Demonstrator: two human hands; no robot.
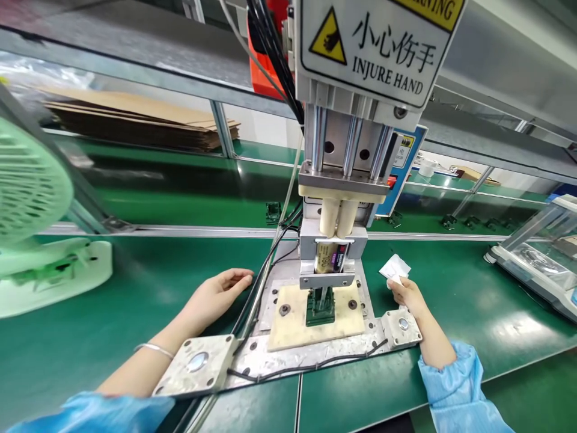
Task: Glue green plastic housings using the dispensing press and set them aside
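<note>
While the grey metal press (342,180) stood between them, we kept our left hand (216,294) open and empty beside it, our right hand (406,293) pinching a white wipe (395,268), both clear of the ram.

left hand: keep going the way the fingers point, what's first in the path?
Likely the black cables just off the left hand fingertips, then the press fixture's metal base plate. Depth is unclear; the hand may already touch them.

A pale green fan (31,198) left — flattened cardboard (148,123) behind, a scale (536,258) right.
</note>
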